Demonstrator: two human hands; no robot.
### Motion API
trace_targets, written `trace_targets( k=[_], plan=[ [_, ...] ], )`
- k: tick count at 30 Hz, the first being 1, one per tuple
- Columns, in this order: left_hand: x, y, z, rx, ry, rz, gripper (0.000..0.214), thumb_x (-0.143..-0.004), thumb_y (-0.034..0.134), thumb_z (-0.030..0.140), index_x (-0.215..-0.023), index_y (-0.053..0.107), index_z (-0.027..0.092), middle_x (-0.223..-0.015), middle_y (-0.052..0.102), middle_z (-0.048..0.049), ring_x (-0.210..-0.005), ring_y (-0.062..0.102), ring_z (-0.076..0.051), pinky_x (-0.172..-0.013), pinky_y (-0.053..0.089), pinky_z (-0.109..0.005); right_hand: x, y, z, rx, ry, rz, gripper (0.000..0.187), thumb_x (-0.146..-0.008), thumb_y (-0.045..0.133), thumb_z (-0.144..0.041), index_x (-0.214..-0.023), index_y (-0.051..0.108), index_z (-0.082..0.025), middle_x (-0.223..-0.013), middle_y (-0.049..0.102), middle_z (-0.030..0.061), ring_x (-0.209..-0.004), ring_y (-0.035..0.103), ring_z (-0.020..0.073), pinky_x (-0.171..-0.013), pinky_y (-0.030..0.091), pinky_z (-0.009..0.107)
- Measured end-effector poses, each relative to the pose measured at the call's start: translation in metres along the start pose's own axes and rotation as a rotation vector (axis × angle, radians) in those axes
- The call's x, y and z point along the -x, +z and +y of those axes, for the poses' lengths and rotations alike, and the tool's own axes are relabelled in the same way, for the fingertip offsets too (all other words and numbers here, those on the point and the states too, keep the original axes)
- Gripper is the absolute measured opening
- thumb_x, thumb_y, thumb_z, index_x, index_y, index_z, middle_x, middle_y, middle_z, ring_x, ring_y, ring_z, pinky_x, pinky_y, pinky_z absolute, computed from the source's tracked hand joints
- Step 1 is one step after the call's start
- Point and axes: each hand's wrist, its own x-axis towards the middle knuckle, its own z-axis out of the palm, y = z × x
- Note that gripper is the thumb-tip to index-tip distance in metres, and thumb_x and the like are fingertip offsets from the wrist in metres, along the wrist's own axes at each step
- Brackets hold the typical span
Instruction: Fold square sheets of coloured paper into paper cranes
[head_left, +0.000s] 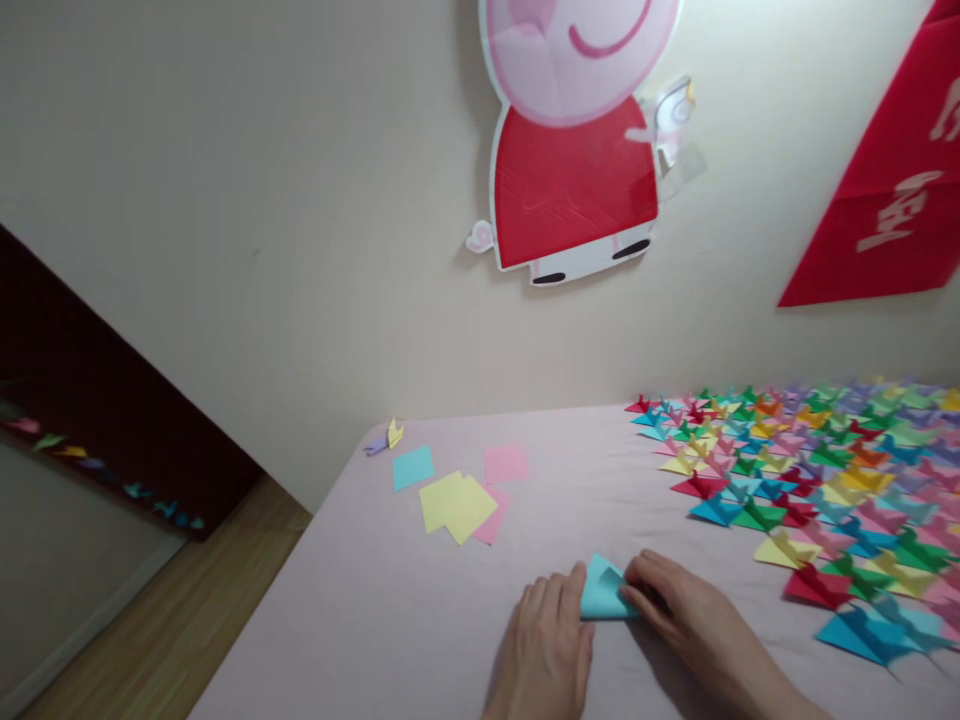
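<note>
A light blue sheet of origami paper (pixel 598 592), folded into a triangle, lies on the pink-covered table (pixel 337 620). At its left corner my left hand (pixel 546 635) holds it down, fingers close together, with the thumb by the lower folded edge. The fingers of my right hand (pixel 686 612) are closed in a pinch on the right corner, where a flap of the paper stands slightly raised. My right fingers hide that corner. Beyond my hands lie loose squares: yellow paper (pixel 459 508), pink paper (pixel 506 463) and a blue square (pixel 413 468).
Many folded paper cranes (pixel 817 490) in mixed colours cover the table's right side. A yellow and a purple folded paper piece (pixel 394 434) sit at the far left corner. A wall (pixel 337 250) with a pig cutout (pixel 574 190) and a red banner (pixel 877 200) rises behind.
</note>
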Motion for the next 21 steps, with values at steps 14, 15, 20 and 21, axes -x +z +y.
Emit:
trace_targets(
  k=[14,15,20,21],
  plan=[
    [0.005,0.001,0.005,-0.085,0.054,0.014,0.042,-0.084,0.058,0.008,-0.122,0.052,0.023,-0.119,0.059,-0.0066,-0.092,0.057,-0.024,-0.076,0.054,-0.037,-0.013,0.004,-0.008,0.045,0.109,0.009,0.010,-0.085,0.048,-0.032,-0.080,0.054,-0.026,-0.076,0.068,0.0006,-0.068,0.065,0.0198,-0.061,0.045,0.028],
    [0.005,0.000,0.005,-0.083,0.055,0.014,0.042,-0.084,0.058,0.008,-0.123,0.052,0.023,-0.119,0.059,-0.0064,-0.092,0.057,-0.024,-0.076,0.054,-0.038,-0.013,0.004,-0.009,0.053,0.111,0.008,0.010,-0.086,0.048,-0.032,-0.080,0.053,-0.026,-0.076,0.068,0.0007,-0.068,0.065,0.0200,-0.061,0.045,0.028],
    [0.005,0.002,0.005,-0.102,0.073,0.028,0.047,-0.082,0.058,0.007,-0.125,0.051,0.022,-0.120,0.058,-0.0062,-0.094,0.056,-0.024,-0.076,0.054,-0.038,-0.013,0.005,-0.009,0.070,0.099,0.017,0.013,-0.088,0.047,-0.033,-0.081,0.055,-0.026,-0.078,0.068,0.0011,-0.071,0.065,0.0203,-0.062,0.046,0.029],
    [0.005,0.002,0.005,-0.111,0.077,0.033,0.048,-0.081,0.059,0.007,-0.126,0.051,0.022,-0.121,0.058,-0.0062,-0.094,0.056,-0.024,-0.076,0.053,-0.038,-0.012,0.006,-0.008,0.072,0.094,0.022,0.013,-0.088,0.047,-0.033,-0.082,0.056,-0.025,-0.078,0.068,0.0010,-0.071,0.065,0.0202,-0.062,0.046,0.029]
  ],
)
